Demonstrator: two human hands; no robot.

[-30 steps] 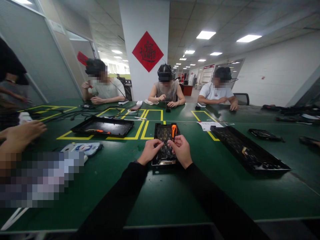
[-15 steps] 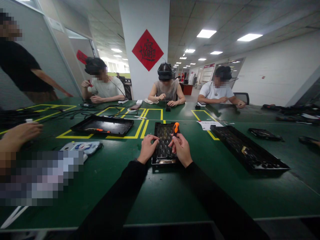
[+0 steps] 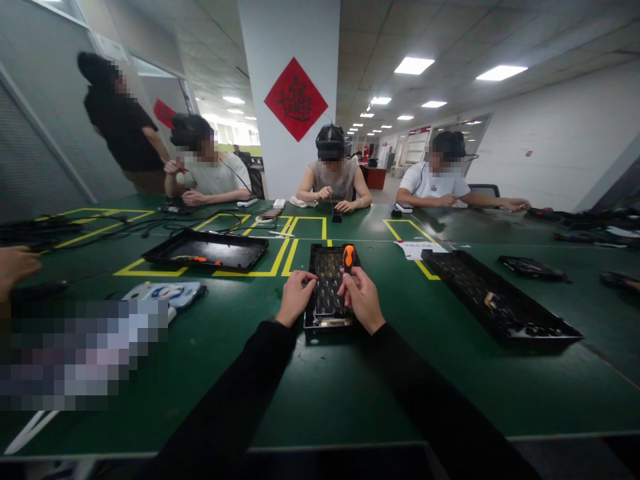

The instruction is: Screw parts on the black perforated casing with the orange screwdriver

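The open black case [image 3: 330,329], with rows of small pieces inside, lies flat on the green table [image 3: 320,400], between the two hands. Right hand [image 3: 365,303]: fingers closed on an orange-and-black tool [image 3: 349,256], its handle upright above the case's right side. Left hand [image 3: 296,297]: at the case's left edge, thumb and fingertips drawn together; from where I stand I cannot tell whether they pinch anything. Beyond the case, to its left: a shallow black tray [image 3: 230,252]. To its right: a long black tray [image 3: 530,342]. Well beyond it: three seated people [image 3: 336,183].
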